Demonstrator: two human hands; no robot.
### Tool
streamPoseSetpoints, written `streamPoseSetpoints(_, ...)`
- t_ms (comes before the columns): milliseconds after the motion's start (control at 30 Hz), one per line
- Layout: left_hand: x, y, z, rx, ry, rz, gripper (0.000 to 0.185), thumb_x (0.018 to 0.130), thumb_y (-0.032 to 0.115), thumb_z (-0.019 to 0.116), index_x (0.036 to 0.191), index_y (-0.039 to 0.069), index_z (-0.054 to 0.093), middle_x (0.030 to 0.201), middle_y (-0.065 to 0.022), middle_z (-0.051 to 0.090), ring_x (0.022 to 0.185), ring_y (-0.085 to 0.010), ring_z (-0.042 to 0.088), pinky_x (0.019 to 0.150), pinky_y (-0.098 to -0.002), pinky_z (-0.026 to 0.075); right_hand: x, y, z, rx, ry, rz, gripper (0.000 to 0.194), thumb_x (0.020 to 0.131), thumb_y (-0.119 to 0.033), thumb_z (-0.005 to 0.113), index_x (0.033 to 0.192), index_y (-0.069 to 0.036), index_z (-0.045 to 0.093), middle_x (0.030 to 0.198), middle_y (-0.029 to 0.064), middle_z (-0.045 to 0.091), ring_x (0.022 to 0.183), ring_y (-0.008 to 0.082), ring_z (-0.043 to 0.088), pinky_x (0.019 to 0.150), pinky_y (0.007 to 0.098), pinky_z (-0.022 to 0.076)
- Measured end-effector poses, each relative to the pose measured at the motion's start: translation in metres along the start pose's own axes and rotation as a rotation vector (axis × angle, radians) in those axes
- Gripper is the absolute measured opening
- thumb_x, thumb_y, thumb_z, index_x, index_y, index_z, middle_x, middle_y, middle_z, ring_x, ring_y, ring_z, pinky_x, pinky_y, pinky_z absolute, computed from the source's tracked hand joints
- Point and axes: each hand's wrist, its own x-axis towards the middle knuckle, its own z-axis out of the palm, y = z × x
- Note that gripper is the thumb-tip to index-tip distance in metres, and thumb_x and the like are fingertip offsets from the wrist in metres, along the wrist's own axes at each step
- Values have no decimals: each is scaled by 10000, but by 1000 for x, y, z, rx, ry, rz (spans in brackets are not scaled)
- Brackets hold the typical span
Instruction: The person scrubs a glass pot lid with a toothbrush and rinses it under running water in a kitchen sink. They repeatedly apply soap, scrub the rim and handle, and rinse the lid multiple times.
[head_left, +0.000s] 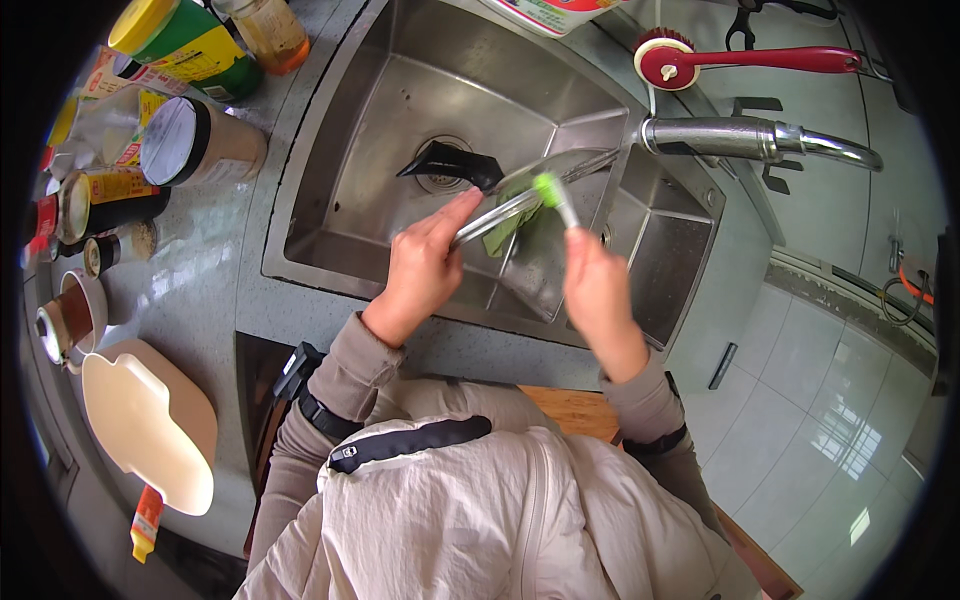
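Observation:
Over the stainless steel sink (360, 150), my left hand (424, 262) grips a flat metal object (495, 216) with a long straight edge; its exact kind is unclear. My right hand (600, 281) is closed on the pale handle of a brush (553, 193) with bright green bristles, which meet or overlap the metal edge. Just beyond my left fingertips, a black curved object (454, 165) lies partly over the drain. Under the metal piece a green leaf or cloth (506, 231) shows in part. Slight blur covers the brush and right hand.
A chrome faucet (712, 139) reaches over the sink's right side, below a red-handled round brush (750, 61). Jars, bottles and a green tub (195, 56) crowd the left counter. Nearer stands a cream plastic container (142, 420). The sink has a smaller right basin (660, 262).

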Motion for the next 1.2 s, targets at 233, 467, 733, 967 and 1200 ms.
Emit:
streamPoseSetpoints(233,-2,0,-1,11,-17,-8,629,606,-151,487,1196,52,561,1158,-151,604,967,-326,619,791,-388,516,2,3,-4,4,-1,-14,309,972,-245,456,767,-26,530,550,195,511,500,394,535,445,441,406)
streamPoseSetpoints(467,-1,-1,1,14,6,23,629,604,-150,483,1193,55,564,1155,-150,606,958,-328,620,780,-391,518,3,6,-6,-100,142,-49,321,957,-264,483,723,-44,494,537,161,540,482,373,552,431,449,427)
streamPoseSetpoints(733,-2,0,1,5,3,-9,633,602,-155,473,1192,56,567,1149,-150,608,954,-332,619,776,-391,519,0,8,-6,-108,36,-33,296,966,-248,465,779,-26,523,552,196,516,509,408,539,439,453,398)
streamPoseSetpoints(967,-2,-1,2,-4,1,-8,632,608,-147,481,1199,60,565,1144,-151,609,957,-334,618,781,-390,520,0,6,-4,-190,92,-92,326,968,-269,460,723,-57,502,493,127,525,410,323,536,366,422,409)
streamPoseSetpoints(1200,-3,-3,3,-32,1,-22,639,620,-158,472,1208,71,571,1118,-158,623,943,-335,626,756,-363,519,1,0,-5,-133,131,-9,323,951,-282,494,725,-50,494,516,153,532,447,356,539,418,438,431)
